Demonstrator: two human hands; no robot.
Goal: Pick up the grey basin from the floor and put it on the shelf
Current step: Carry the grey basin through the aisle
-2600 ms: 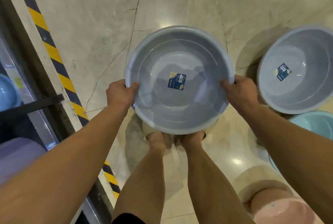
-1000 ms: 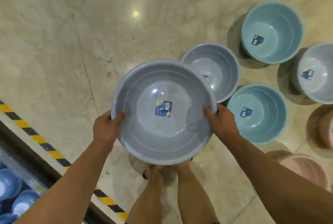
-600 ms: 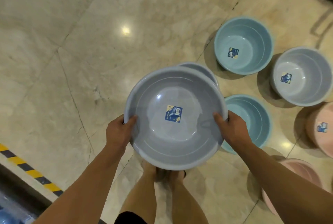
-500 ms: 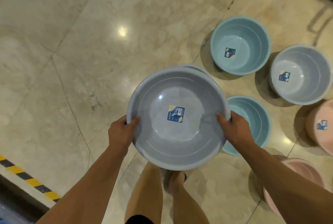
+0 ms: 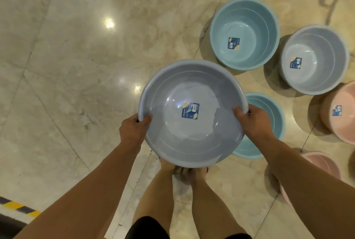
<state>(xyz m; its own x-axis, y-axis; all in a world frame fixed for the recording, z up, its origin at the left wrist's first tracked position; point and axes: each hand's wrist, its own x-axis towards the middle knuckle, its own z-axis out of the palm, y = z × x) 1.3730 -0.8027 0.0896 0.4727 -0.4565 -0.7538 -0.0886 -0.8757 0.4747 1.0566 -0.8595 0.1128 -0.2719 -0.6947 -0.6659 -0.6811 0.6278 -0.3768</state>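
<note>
Grey basin is up off the floor and in my grip, held level at about waist height, mouth up, its blue sticker facing me from the bottom. What has changed in the last couple of seconds is my heading: the yellow-and-black striped strip and the dark shelving edge ran right along my left, and now only a scrap of stripe shows in the near-left corner. More basins have swung into sight on my right instead. A pale blue basin sits far right, another grey one beyond it, a second blue one peeks out from under the basin I carry, and pink ones crowd the right edge. So by my reckoning I've turned away from the shelf side, and I'll need to swing back left before I can set this down. The pick-up is done, the placing is not.

Left hand clamps the left rim, thumb hooked over the inside and fingers curled underneath. Right hand mirrors it on the right rim, thumb inside, clenched firm. Both forearms reach forward and slightly inward, elbows bent, the basin hanging out over my feet.
</note>
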